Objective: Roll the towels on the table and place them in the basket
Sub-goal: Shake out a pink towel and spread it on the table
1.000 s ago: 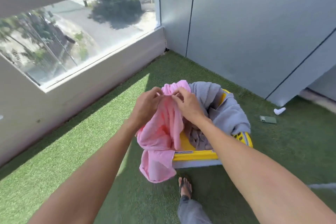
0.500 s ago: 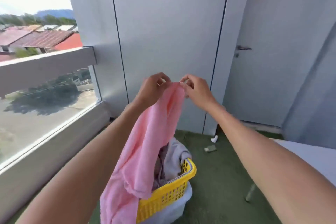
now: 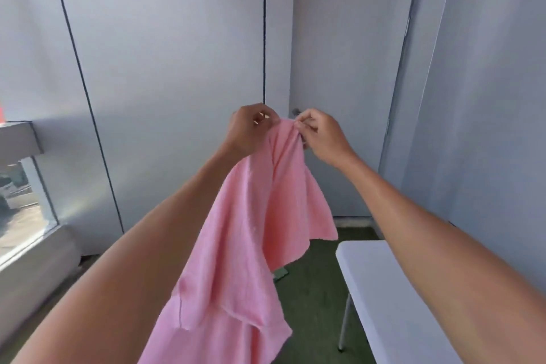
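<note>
A pink towel point(image 3: 251, 239) hangs in the air in front of me, held up by its top edge. My left hand point(image 3: 251, 130) grips the edge on the left and my right hand point(image 3: 320, 136) pinches it on the right, the two hands close together at chest height. The cloth drapes down in loose folds to the bottom of the frame. The basket is out of view.
A white folding table point(image 3: 381, 289) stands at the lower right on green artificial grass point(image 3: 310, 289). Grey wall panels and a door point(image 3: 348, 68) with a handle are ahead. A glass railing point(image 3: 20, 210) runs along the left. A small green object point(image 3: 280, 274) lies on the grass behind the towel.
My hands have lifted the pink towel up out of the yellow basket. My view has swung up and to the right, so the basket has dropped out of sight and the table has come in.
</note>
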Motion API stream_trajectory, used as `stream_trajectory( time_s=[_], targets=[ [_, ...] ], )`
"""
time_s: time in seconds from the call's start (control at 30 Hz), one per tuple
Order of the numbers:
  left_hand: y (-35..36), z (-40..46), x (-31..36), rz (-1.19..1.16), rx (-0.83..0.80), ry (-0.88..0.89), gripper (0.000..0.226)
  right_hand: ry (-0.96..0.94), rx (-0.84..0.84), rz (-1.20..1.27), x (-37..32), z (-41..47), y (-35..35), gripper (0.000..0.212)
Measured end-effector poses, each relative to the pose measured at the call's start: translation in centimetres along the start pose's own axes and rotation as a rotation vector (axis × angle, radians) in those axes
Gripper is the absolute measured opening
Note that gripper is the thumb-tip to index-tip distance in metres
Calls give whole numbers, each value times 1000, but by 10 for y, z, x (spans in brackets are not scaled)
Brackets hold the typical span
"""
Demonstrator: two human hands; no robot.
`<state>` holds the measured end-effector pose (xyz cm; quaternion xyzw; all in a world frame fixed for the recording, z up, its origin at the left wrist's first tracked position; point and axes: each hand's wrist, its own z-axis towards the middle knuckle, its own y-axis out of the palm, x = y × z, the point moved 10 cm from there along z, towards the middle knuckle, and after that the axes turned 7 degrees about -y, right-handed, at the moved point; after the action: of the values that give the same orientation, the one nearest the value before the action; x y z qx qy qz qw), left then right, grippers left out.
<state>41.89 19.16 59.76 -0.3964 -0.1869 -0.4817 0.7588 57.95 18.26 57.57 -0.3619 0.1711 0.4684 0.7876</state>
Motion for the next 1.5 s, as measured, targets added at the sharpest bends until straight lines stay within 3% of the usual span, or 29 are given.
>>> stream_trajectory(
  time_s=[0.23,0.43,0.7,0.87,1.07,1.27,1.5],
  targets=[
    [59,55,0,14,-14,-27,7,32,50,28,63,30,-24,15],
    [32,11,-85,55,-52,-215,7,0,-163,68,92,35,64,13],
    [-68,-128,-218,186,-13,-573,8,-21,-554,181,68,-51,254,16],
    [-124,-250,-282,249,44,-786,7,-55,-787,183,38,-140,357,6],
    [-165,-381,-333,236,89,-976,6,-37,-943,224,9,-247,440,5],
    [-190,-411,-332,224,81,-984,18,-24,-963,281,-18,-277,459,4],
    [-148,-330,-315,229,-49,-845,14,61,-830,258,18,-227,398,8]
  ],
)
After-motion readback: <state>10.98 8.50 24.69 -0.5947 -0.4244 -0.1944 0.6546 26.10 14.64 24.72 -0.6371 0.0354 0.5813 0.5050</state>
